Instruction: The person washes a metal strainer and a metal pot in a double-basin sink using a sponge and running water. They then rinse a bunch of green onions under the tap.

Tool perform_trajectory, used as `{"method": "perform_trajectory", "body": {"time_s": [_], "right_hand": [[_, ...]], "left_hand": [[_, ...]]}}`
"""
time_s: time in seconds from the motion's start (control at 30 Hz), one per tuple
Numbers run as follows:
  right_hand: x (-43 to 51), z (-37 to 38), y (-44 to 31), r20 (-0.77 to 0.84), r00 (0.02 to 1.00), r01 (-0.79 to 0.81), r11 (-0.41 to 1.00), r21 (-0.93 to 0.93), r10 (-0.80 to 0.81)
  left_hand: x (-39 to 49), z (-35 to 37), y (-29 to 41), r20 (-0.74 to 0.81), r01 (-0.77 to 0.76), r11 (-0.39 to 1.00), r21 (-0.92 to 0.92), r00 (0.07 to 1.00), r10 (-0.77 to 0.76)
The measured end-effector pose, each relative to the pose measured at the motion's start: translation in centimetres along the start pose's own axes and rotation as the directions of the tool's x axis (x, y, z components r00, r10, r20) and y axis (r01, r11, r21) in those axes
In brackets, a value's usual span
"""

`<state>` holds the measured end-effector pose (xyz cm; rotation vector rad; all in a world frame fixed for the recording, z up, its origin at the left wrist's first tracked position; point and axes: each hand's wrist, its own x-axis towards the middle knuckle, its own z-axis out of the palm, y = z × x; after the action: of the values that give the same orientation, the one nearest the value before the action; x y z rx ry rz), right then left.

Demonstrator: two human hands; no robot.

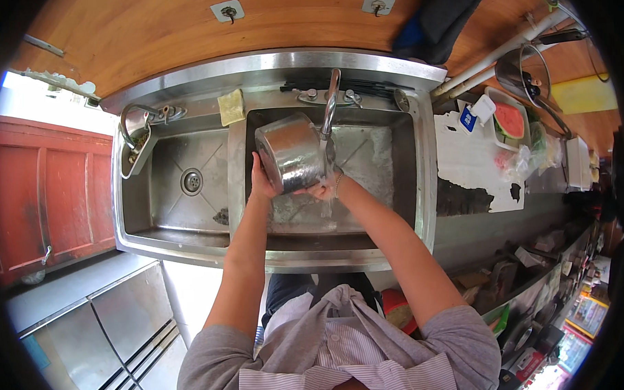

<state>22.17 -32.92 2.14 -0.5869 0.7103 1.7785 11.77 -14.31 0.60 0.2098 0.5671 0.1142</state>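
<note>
A shiny stainless steel pot [293,150] is held tilted on its side over the right basin [403,192] of a double sink, its base turned to the left. My left hand [263,180] grips the pot at the lower edge of its base. My right hand [324,188] supports it from below, near the mouth end beneath the faucet [332,101]. Water [327,209] runs down past my right hand into the basin. The pot's inside is mostly hidden from me.
The left basin [207,152] has a corner strainer [139,154] and a second faucet [126,121]. A yellow sponge cloth [231,107] lies on the divider's back end. Black chopsticks [375,85] lie behind the faucet. Cut watermelon [509,120] sits in a tray on the right counter.
</note>
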Motion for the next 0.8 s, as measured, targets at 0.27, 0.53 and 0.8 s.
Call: {"method": "perform_trajectory", "body": {"time_s": [0.27,0.53,0.8], "right_hand": [[0.4,0.2,-0.8,0.016,0.999,-0.041,0.997,-0.07,0.042],[0.1,-1.3,1.2,0.13,0.983,-0.133,0.991,-0.008,0.132],[2.0,-1.9,-4.5,-0.55,0.603,0.67,0.741,-0.045,-0.578]], "left_hand": [[-1.9,0.7,-0.3,0.059,-0.143,0.99,-0.017,0.988,0.144],[1.4,-4.3,-3.0,0.127,-0.083,0.997,-0.001,0.988,0.082],[-2.6,0.5,1.2,-0.117,-0.147,0.989,0.031,0.982,0.149]]}}
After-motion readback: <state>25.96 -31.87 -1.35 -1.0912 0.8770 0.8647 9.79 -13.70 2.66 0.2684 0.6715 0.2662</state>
